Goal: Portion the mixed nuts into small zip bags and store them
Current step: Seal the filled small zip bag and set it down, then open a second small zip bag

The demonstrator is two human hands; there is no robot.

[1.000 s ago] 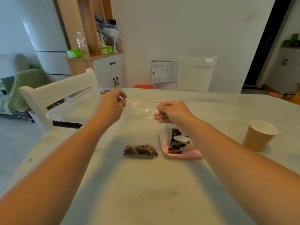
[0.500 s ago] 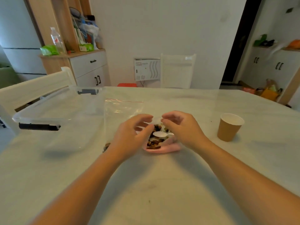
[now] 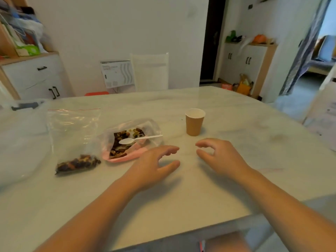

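Both hands (image 3: 185,160) now off, zip bag (image 3: 74,137) far left.

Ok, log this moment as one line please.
left hand: open, empty | right hand: open, empty | zip bag: nuts inside, flat on table | nut pouch: open, spoon inside

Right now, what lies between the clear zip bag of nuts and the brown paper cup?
In the head view: the open pink bag of mixed nuts with a white plastic spoon.

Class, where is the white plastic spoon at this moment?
In the head view the spoon lies across the open nut bag, left of the paper cup and beyond the left hand.
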